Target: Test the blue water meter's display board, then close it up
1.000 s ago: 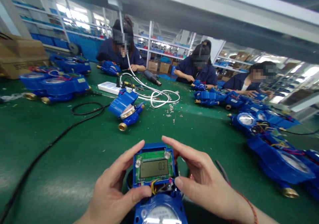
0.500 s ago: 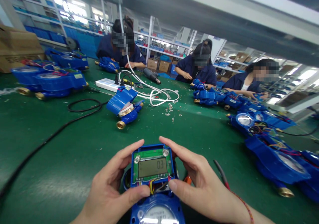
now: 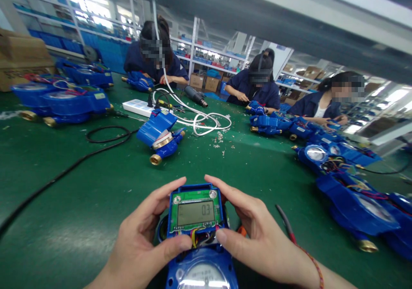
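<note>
Between my hands is a blue water meter (image 3: 206, 259) with a round glass dial at the bottom edge of the view. Its upper part holds a green circuit board (image 3: 183, 197) and a grey display (image 3: 196, 213) reading 0.3. Coloured wires (image 3: 195, 236) run between the board and the dial. My left hand (image 3: 144, 233) wraps the left side, thumb near the wires. My right hand (image 3: 257, 233) grips the right side, its thumb at the board's lower right corner. Part of an orange item (image 3: 242, 230) shows behind my right hand.
Another blue meter (image 3: 161, 136) with brass ends lies ahead on the green table (image 3: 106, 199). Beyond it are a white power strip (image 3: 138, 107), coiled white cable (image 3: 206, 130) and a heat gun (image 3: 195, 96). More meters (image 3: 357, 199) line the right. A black cable (image 3: 64, 175) crosses the left. Several co-workers sit opposite.
My hands and the meter stay almost in place. The view has shifted very slightly; the display still reads 0.3.
</note>
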### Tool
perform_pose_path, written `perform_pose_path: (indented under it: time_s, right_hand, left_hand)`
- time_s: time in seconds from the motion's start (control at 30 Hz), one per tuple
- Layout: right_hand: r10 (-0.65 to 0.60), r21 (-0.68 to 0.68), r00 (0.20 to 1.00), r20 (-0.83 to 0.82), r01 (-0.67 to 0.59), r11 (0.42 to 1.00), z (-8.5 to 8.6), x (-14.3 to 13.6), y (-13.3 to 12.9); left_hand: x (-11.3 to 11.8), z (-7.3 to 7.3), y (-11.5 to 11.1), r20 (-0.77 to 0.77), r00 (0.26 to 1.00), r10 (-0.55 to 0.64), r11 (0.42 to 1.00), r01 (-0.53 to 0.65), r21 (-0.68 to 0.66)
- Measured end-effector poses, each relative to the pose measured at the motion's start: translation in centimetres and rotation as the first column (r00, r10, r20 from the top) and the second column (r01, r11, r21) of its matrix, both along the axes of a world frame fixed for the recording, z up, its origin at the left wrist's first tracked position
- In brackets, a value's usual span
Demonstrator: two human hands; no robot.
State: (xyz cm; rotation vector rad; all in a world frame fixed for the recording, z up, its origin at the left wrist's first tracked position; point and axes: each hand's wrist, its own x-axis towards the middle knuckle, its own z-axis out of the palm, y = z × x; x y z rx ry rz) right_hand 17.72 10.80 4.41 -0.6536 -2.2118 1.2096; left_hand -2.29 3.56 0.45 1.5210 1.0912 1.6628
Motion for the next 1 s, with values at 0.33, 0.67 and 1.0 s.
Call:
perform_pose_path:
  time_s: [0.33, 0.67, 1.0]
  right_hand:
    - [0.002, 0.031, 1.0, 0.031, -0.003, 1.0, 0.0, 0.0, 0.1]
    - [0.028, 0.19, 0.998, 0.056, -0.038, 0.981, 0.4, 0.2, 0.5]
    - [0.033, 0.214, 0.997, 0.075, -0.049, 0.976, 0.4, 0.2, 0.5]
  left_hand:
    - [0.0, -0.9, -0.5, -0.078, 0.995, 0.069, 0.997, -0.067, 0.031]
    - [1.0, -0.3, -1.1, 0.034, 0.99, 0.137, 0.99, -0.135, -0.05]
    - [0.7, -0.6, -0.6, -0.041, 0.992, 0.118, 0.992, -0.12, -0.044]
